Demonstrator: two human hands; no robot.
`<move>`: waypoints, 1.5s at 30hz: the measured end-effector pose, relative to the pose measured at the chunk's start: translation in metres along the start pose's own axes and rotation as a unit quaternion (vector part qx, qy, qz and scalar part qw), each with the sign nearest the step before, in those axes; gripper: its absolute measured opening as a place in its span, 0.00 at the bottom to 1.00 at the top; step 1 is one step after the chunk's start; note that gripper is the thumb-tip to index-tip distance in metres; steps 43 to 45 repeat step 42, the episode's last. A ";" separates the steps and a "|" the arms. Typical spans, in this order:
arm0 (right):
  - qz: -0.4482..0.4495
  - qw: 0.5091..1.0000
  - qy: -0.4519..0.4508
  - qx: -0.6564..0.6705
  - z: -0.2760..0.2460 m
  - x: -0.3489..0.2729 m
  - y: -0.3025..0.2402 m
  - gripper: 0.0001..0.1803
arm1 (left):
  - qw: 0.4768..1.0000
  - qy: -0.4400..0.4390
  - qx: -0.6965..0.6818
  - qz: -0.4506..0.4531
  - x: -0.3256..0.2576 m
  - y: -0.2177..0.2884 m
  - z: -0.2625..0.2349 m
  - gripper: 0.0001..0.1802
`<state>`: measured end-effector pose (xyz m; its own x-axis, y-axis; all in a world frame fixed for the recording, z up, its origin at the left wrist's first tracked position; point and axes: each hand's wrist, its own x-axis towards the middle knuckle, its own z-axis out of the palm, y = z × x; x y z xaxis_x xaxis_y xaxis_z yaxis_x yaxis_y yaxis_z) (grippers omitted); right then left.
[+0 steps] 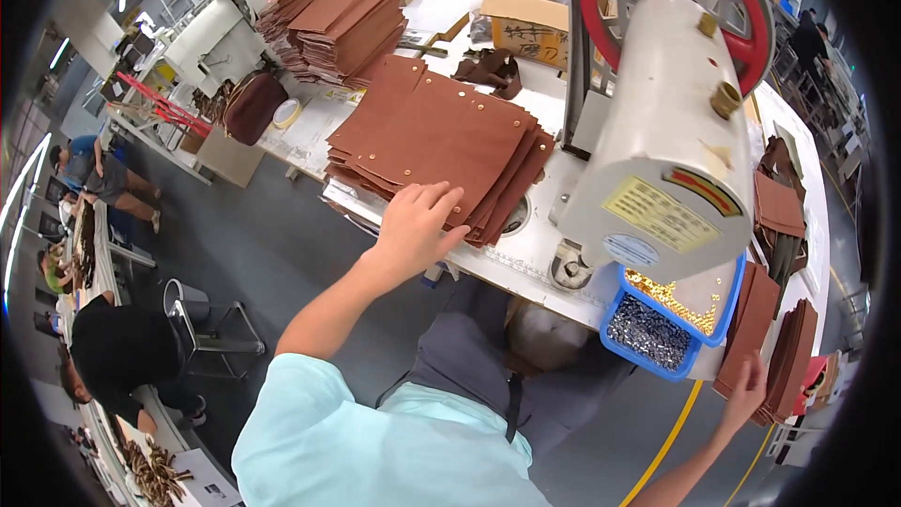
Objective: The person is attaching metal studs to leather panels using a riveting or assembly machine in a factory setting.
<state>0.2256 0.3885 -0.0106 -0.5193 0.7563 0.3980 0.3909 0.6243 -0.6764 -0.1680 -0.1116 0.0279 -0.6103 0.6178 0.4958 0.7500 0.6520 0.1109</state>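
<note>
My left hand (418, 230) lies on the near edge of a stack of brown leather-like panels (450, 136), its fingers spread and holding nothing. Small gold-coloured rivets dot the edges of the top panel. Out to the far right, my right hand (746, 392) is at the near edge of a pile of narrower brown panels (751, 314), its fingers drawn together on a panel edge. A second pile of brown panels (791, 357) lies just right of that hand. Between my hands stands a big whitish riveting machine (657, 150) with a red-spoked wheel.
Blue trays of gold-coloured rivets (680, 300) and dark metal rivets (648, 333) sit under the machine's right side. Behind are a taller stack of brown panels (338, 23) and a cardboard box (530, 28). A maroon pouch (255, 108) lies at left. Another person (127, 352) bends over a bench.
</note>
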 end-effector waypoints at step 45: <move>0.234 0.822 -0.356 0.378 0.368 -0.047 -0.352 0.36 | 0.992 0.121 -0.030 0.029 -0.005 -0.090 0.012 0.15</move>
